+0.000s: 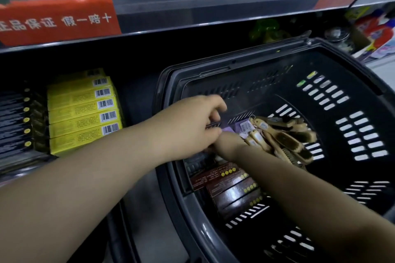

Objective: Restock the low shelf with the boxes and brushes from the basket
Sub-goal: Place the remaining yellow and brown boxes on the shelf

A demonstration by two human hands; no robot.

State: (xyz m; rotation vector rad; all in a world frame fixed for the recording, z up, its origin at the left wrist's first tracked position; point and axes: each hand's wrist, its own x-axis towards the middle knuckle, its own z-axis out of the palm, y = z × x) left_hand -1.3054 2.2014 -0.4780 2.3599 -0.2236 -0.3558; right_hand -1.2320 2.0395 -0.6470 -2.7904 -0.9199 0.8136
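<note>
While you are reaching both arms into the basket [363,83], you are working on the pick-up step. Your left hand [190,126] is curling its fingers, though around what I cannot tell, and it is hiding your right hand [223,140]. Brushes [284,136] and dark boxes [233,188] are lying inside. Next you are probably needing a firm hold, then a lift over the rim toward the low shelf [25,164].

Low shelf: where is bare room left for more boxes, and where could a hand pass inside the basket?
A dark gap on the low shelf between the yellow boxes and the basket looks free. Left of the yellow boxes, dark boxes fill the space. Inside the basket, brown boxes and brushes crowd the left and middle; its right side looks bare.
</note>
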